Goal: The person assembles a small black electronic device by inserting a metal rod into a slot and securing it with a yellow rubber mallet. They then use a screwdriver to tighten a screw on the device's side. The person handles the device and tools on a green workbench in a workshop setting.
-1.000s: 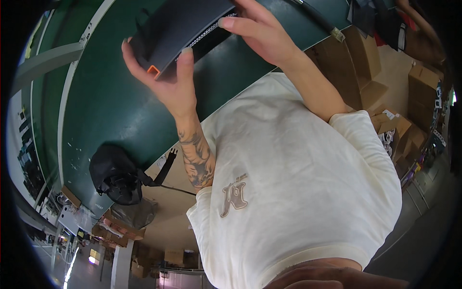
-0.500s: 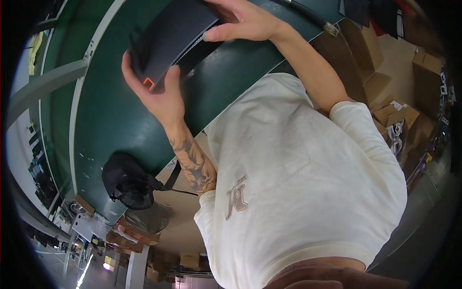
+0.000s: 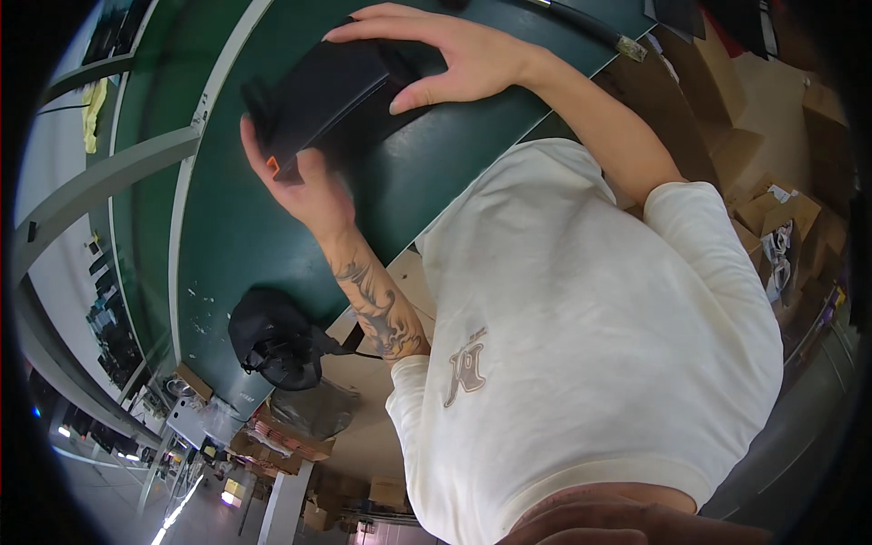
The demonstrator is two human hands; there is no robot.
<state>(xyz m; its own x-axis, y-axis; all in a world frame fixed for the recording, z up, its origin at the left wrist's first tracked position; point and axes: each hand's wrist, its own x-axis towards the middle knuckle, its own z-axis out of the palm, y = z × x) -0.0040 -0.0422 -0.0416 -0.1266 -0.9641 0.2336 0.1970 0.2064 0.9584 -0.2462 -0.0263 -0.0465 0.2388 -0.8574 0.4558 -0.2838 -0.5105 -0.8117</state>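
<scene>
Compared with half a second back, the flat black rectangular case [image 3: 318, 100] with the small orange tab has been tipped a little lower toward the dark green table top [image 3: 227, 245], and the right hand has been slid further across its upper face.

So right now the case is held between both hands, just above the table. The left hand [image 3: 313, 195] is cupped under the case's near short end, fingers curled up around the corner by the orange tab. It's blurry, so how tight that grip is can't be told. The right hand [image 3: 436, 59] is spread flat and open over the far end, palm down, pressing rather than clutching. The case's long axis is run from one hand to the other, so neither is really nearer.

Further along the table's near edge from the case, a black strapped headset or harness [image 3: 272, 341] is parked. Past the far corner, brown cardboard boxes [image 3: 772, 209] are stacked on the floor, and a grey metal frame rail [image 3: 100, 182] is seen beyond the table.
</scene>
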